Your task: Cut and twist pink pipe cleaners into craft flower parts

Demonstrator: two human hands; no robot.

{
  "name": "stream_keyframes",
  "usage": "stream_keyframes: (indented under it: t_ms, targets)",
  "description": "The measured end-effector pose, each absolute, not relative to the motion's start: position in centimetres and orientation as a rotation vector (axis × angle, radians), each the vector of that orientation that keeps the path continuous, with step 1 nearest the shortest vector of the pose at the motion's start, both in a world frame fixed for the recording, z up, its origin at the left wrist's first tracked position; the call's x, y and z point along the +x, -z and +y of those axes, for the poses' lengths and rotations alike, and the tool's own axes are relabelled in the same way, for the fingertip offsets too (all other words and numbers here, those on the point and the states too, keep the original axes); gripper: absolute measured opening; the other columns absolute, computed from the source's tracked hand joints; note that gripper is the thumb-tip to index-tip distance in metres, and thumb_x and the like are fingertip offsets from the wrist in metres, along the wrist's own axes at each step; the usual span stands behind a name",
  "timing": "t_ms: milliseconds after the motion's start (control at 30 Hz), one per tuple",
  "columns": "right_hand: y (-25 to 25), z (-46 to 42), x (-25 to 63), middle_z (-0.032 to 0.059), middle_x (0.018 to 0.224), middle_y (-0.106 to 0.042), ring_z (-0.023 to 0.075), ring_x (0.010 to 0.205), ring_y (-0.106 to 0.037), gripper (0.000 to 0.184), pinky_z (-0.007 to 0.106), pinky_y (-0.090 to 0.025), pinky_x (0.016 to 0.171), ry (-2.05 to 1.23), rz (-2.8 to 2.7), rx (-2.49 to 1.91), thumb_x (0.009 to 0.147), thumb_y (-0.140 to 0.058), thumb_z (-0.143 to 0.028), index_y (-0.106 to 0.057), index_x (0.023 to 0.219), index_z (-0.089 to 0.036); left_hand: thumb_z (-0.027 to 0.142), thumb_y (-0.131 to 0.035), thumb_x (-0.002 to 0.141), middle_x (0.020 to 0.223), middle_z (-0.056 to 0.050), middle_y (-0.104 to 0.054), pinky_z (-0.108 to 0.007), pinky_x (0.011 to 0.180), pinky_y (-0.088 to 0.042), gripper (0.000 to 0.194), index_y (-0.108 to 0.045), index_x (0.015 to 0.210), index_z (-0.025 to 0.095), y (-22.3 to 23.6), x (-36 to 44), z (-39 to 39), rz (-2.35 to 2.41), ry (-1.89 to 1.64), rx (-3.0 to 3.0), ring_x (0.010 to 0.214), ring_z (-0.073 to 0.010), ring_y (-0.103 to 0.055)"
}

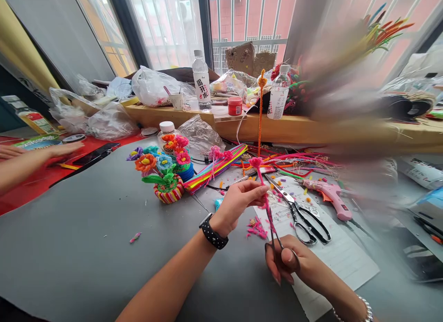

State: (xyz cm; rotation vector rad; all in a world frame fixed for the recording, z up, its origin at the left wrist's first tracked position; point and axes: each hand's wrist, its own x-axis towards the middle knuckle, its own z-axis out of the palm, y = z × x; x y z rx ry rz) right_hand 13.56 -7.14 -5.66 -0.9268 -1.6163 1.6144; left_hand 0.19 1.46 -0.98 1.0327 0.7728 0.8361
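As fingers pinch stem, 喝开水 bottle

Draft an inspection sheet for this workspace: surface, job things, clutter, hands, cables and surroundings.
Surface: grey tabletop, with paper sheets at right.
Job's things: pink fuzzy flower on a stem; slim scissor-handled tool; black-handled scissors on the paper.
Clutter: pink scraps, a bundle of coloured stems, a striped pot of fuzzy flowers.
Left hand: pinches the pink flower's stem.
Right hand: holds the slim tool by its loops.
Cables: dark cord from the pink glue gun; its far end is unclear.
Surroundings: barred windows, wooden ledge with bottles, another person's arm at left; large blur at right.
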Motion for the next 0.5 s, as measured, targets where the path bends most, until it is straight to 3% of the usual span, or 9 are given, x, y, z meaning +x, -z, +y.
stream_keyframes:
  t_ms: [500]
  targets:
    - [6.32,-7.01,13.48,-0.0047,0.034,-0.038,0.003,0.026,-0.025,0.061,0.017,-0.016,0.028,-1.61,-1.522,-1.064,0.063,-0.041,-0.072,-0.045,0.041,-0.015,0.032,-0.068,0.06,0.063,0.0,-0.057,-0.021,0.061,-0.042,0.023,-0.061,0.069,0.012,1.05,0.18,1.5,0.768,-0.893,1.032,0.056,-0.0068,-0.05]
